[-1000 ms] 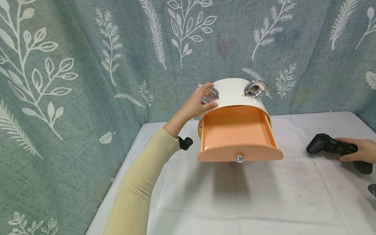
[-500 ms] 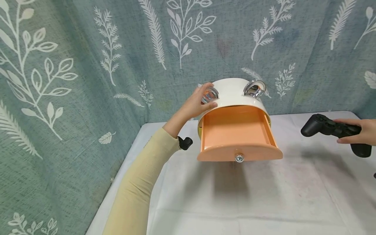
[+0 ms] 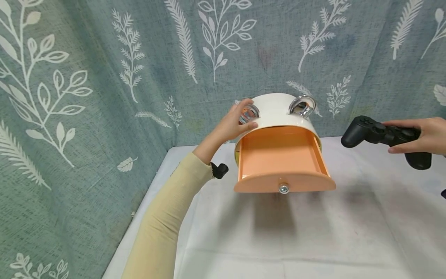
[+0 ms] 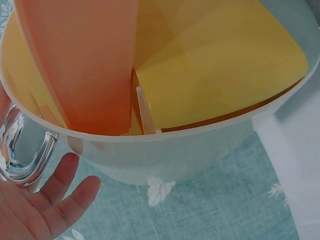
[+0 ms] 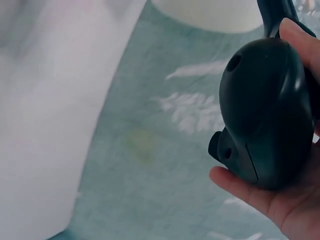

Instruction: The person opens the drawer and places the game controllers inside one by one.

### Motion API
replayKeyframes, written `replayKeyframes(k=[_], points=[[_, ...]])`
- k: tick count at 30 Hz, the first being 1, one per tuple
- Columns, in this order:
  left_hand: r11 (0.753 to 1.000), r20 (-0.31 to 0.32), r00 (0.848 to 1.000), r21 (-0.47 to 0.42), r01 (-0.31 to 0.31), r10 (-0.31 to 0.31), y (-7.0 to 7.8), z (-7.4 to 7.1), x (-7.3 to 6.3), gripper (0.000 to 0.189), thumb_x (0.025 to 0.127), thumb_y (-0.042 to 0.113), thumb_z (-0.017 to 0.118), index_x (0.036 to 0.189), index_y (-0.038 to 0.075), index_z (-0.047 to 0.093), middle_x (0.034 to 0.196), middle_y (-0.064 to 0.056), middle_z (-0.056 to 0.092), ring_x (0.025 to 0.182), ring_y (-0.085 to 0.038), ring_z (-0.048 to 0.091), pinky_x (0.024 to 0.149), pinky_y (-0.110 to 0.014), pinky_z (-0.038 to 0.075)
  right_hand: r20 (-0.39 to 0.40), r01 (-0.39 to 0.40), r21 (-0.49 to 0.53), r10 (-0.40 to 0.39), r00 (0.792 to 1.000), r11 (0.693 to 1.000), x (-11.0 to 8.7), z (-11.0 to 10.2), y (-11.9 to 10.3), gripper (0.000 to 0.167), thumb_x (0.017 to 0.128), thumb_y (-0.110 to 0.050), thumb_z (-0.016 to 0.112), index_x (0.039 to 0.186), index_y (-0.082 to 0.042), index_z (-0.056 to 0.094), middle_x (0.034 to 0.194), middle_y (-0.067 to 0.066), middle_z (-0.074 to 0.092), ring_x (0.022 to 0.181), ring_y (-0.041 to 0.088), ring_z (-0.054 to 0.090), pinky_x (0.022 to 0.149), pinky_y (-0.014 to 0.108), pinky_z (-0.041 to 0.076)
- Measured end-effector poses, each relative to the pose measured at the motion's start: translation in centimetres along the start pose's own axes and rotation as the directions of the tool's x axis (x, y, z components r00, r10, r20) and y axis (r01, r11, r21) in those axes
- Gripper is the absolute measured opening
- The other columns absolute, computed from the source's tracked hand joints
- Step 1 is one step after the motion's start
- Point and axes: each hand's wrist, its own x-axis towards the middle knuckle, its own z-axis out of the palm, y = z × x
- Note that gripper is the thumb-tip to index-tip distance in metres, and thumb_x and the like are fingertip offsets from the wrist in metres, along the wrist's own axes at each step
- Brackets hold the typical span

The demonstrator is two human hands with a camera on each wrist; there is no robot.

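A white rounded drawer box (image 3: 273, 106) with two chrome ring handles stands at the back of the table. Its orange drawer (image 3: 282, 157) is pulled out, with nothing lying in it; a clear knob (image 3: 283, 188) sits on the front. My left hand (image 3: 231, 121) holds the box at its left chrome ring (image 4: 27, 150), thumb at the front rim. The left wrist view shows other fingers (image 4: 62, 185) beside the shell. My right hand (image 3: 426, 135) grips a black game controller (image 3: 366, 130) by one end, raised above the table to the right of the drawer; the controller also fills the right wrist view.
A white cloth (image 3: 223, 232) covers the table. Green-blue curtain (image 3: 156, 58) with white leaf prints hangs close behind the box and along the left side. A black strap camera (image 3: 219, 170) sits at my left wrist.
My right hand has lifted the game controller off the table and moved it up and left, nearer the drawer. The left hand, box and drawer have stayed put.
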Motion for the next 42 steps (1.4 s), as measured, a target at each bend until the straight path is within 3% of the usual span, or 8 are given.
replayKeyframes(k=[5,12,21,25,31,36,42], points=[[1.0,0.003,1.0,-0.004,-0.007,0.007,0.0,0.0,0.0,0.066,0.088,0.033,0.06,0.141,0.018,0.024,0.119,-0.008,0.043,0.102,-0.018,0.045,0.082,-0.027,0.046,-0.017,0.048,0.003,-0.048,0.999,0.999,-0.2,-1.6,-2.5,0.093,0.069,-0.047,0.076,0.135,0.005,0.036,0.103,0.035,0.053,0.076,0.035,0.053,0.058,0.042,0.043],[1.0,-0.001,1.0,0.001,-0.005,0.005,0.0,0.0,0.0,0.066,0.088,0.033,0.06,0.141,0.018,0.024,0.118,-0.006,0.043,0.101,-0.017,0.045,0.081,-0.027,0.046,-0.047,0.123,0.058,-0.121,0.992,0.991,-0.7,-3.2,-6.2,0.087,0.069,-0.041,0.078,0.136,0.0,0.04,0.082,0.011,0.059,0.065,0.021,0.049,0.054,0.033,0.037],[1.0,-0.001,1.0,0.015,-0.001,0.001,0.0,-0.1,-0.1,0.065,0.088,0.034,0.06,0.14,0.019,0.024,0.118,-0.007,0.043,0.101,-0.017,0.045,0.081,-0.027,0.046,-0.103,0.237,0.136,-0.224,0.969,0.962,-1.0,-4.0,-10.2,0.08,0.066,-0.036,0.082,0.133,-0.01,0.048,0.098,0.012,0.059,0.071,0.018,0.049,0.057,0.033,0.039],[1.0,0.0,1.0,0.017,-0.004,0.004,0.1,-0.1,-0.1,0.065,0.088,0.034,0.06,0.14,0.018,0.025,0.118,-0.007,0.043,0.102,-0.017,0.045,0.081,-0.028,0.046,-0.127,0.321,0.173,-0.302,0.945,0.931,-0.9,-4.1,-11.9,0.077,0.064,-0.034,0.083,0.131,-0.014,0.052,0.108,0.013,0.059,0.08,0.019,0.052,0.061,0.034,0.041],[1.0,-0.003,1.0,0.029,-0.005,0.005,0.1,-0.1,-0.2,0.065,0.088,0.034,0.059,0.14,0.017,0.025,0.119,-0.008,0.043,0.103,-0.018,0.045,0.082,-0.028,0.046,-0.122,0.451,0.24,-0.434,0.893,0.86,-0.2,-4.0,-14.4,0.072,0.065,-0.028,0.083,0.129,-0.013,0.054,0.108,0.011,0.06,0.084,0.019,0.053,0.063,0.034,0.043],[0.999,-0.004,1.0,0.039,0.002,-0.002,0.2,-0.1,-0.2,0.066,0.088,0.036,0.06,0.141,0.017,0.025,0.12,-0.007,0.043,0.103,-0.018,0.046,0.082,-0.029,0.046,-0.094,0.5,0.296,-0.497,0.863,0.814,0.6,-3.4,-16.1,0.069,0.067,-0.028,0.082,0.129,-0.012,0.054,0.115,0.013,0.058,0.093,0.022,0.053,0.07,0.037,0.043],[0.999,-0.003,1.0,0.044,-0.005,0.005,0.2,-0.2,-0.2,0.065,0.088,0.035,0.059,0.14,0.017,0.024,0.119,-0.007,0.044,0.103,-0.018,0.045,0.082,-0.029,0.046,-0.067,0.529,0.34,-0.542,0.838,0.777,1.4,-2.9,-17.7,0.068,0.069,-0.031,0.081,0.128,-0.012,0.055,0.115,0.011,0.058,0.094,0.021,0.054,0.071,0.035,0.043]])
